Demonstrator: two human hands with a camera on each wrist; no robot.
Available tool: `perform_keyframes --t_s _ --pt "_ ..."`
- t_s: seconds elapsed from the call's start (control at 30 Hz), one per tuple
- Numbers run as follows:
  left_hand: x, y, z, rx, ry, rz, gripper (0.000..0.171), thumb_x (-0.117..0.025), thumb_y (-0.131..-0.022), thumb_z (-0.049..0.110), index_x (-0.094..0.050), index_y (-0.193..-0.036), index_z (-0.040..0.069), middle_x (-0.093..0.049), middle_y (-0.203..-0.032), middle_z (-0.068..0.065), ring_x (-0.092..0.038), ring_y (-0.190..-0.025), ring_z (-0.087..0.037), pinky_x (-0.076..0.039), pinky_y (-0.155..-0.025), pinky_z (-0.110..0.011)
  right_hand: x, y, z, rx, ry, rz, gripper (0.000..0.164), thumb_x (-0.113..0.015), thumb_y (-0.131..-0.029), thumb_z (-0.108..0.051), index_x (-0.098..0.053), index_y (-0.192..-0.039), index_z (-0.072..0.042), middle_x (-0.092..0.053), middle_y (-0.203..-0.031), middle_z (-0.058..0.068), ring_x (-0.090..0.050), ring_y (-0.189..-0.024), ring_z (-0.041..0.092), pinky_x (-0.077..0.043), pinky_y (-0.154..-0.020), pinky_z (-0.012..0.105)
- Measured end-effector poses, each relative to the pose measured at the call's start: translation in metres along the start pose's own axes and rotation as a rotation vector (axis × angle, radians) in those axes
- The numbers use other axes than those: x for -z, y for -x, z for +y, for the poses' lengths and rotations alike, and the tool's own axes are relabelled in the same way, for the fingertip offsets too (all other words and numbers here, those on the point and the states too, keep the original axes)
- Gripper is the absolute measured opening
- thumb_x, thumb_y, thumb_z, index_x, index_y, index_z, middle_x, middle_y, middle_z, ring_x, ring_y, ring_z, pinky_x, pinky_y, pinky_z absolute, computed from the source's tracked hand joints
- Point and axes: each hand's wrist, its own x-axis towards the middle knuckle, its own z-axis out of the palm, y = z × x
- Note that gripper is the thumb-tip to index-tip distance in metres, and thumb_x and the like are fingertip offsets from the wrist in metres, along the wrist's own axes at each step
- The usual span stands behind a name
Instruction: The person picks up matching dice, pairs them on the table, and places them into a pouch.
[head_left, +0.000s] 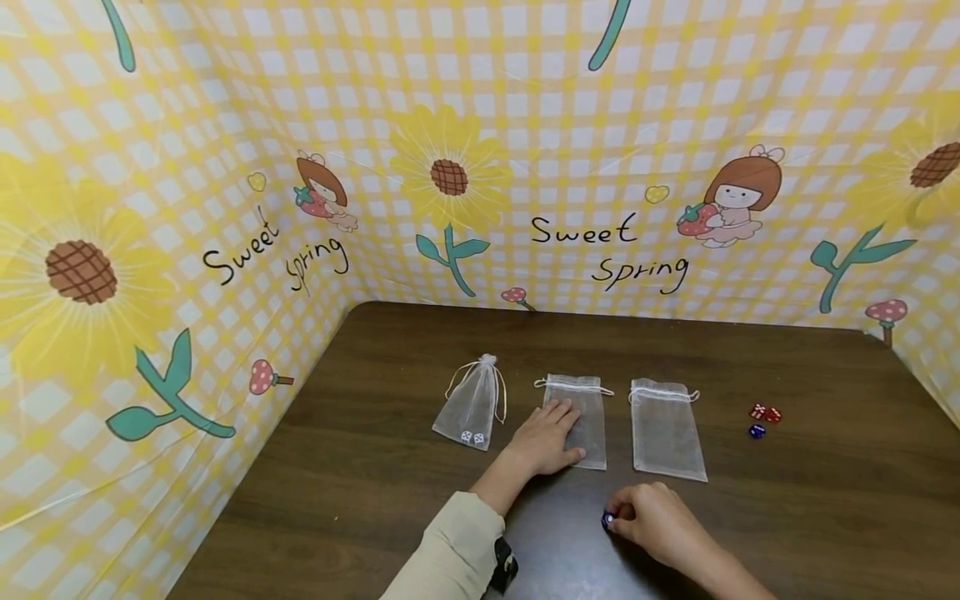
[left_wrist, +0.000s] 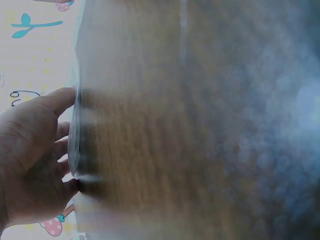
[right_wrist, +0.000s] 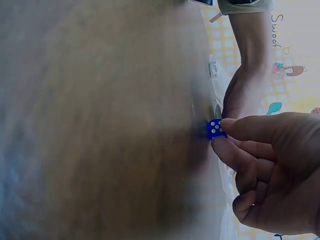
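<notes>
My left hand point(head_left: 546, 437) rests on the middle sheer white drawstring bag point(head_left: 594, 429), fingers stretched over its left side and thumb near its lower edge. That bag lies flat, its drawstring end pointing away from me. Just in front of the bags, my right hand point(head_left: 658, 518) pinches a blue die point(right_wrist: 215, 129) between thumb and fingertips. A face with white pips shows in the right wrist view. The left wrist view has the left hand point(left_wrist: 35, 160) at the bag's edge, close over the wooden surface.
To the left lies a drawn-up sheer bag point(head_left: 480, 404) with two white dice point(head_left: 472, 437) inside. Another flat bag point(head_left: 667, 433) is on the right. Beyond it are red dice point(head_left: 765, 413) and a blue die point(head_left: 757, 431). A yellow checked cloth point(head_left: 570, 150) walls the brown table point(head_left: 360, 483).
</notes>
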Motion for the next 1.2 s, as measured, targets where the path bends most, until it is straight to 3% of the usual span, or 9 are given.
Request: perform_keyframes --t_s 0.13,0.3,0.47,0.63,0.93,1.2 --pt "-0.002 0.0 0.0 0.001 0.001 -0.002 0.062 -0.053 -0.091 0.044 -0.034 -0.143 0.014 -0.026 -0.149 -0.004 -0.019 -0.137 -0.02 -0.019 -0.109 -0.035 0.009 0.0 -0.003 -0.007 0.028 0.041 0.011 -0.076 -0.072 -0.012 -0.069 -0.08 -0.011 -0.061 -0.065 -0.013 -0.055 -0.059 0.001 -0.044 -0.053 0.024" --pt "-0.003 0.0 0.0 -0.001 0.005 0.004 0.062 -0.053 -0.091 0.043 -0.035 -0.143 0.014 -0.027 -0.149 -0.004 -0.019 -0.137 -0.021 -0.019 -0.109 -0.035 0.042 -0.005 0.001 -0.067 0.064 0.172 0.021 -0.076 -0.073 -0.011 -0.071 -0.092 -0.005 -0.067 -0.072 -0.004 -0.06 -0.063 0.009 -0.046 -0.055 0.026" --pt "0.0 0.002 0.0 -0.001 0.014 -0.006 0.062 -0.052 -0.091 0.043 -0.034 -0.143 0.013 -0.026 -0.149 -0.004 -0.019 -0.137 -0.021 -0.019 -0.11 -0.035 0.077 -0.008 0.021 -0.118 0.118 0.256 0.022 -0.074 -0.076 -0.01 -0.07 -0.096 -0.001 -0.068 -0.076 0.002 -0.056 -0.056 0.012 -0.04 -0.048 0.028" --pt "0.001 0.003 0.0 -0.001 0.018 -0.013 0.062 -0.052 -0.092 0.043 -0.034 -0.144 0.013 -0.026 -0.15 -0.004 -0.018 -0.137 -0.021 -0.018 -0.11 -0.035 0.099 -0.007 0.051 -0.163 0.181 0.306 0.022 -0.072 -0.077 -0.009 -0.068 -0.095 0.003 -0.068 -0.077 0.009 -0.062 -0.062 0.022 -0.045 -0.052 0.035" --pt "0.002 0.003 0.001 -0.004 0.009 -0.007 0.062 -0.053 -0.091 0.043 -0.035 -0.143 0.013 -0.027 -0.149 -0.004 -0.019 -0.137 -0.02 -0.019 -0.109 -0.034 0.119 -0.001 0.097 -0.356 0.229 0.251 0.03 -0.063 -0.085 -0.015 -0.062 -0.106 0.006 -0.067 -0.088 0.018 -0.061 -0.067 0.031 -0.045 -0.052 0.043" --pt "0.003 0.003 0.002 0.01 0.011 -0.014 0.062 -0.053 -0.091 0.043 -0.035 -0.143 0.015 -0.027 -0.149 -0.003 -0.019 -0.137 -0.019 -0.019 -0.11 -0.034 0.126 0.002 0.123 -0.469 0.242 0.189 0.025 -0.063 -0.085 -0.017 -0.065 -0.101 0.002 -0.066 -0.087 0.017 -0.057 -0.075 0.041 -0.043 -0.053 0.046"
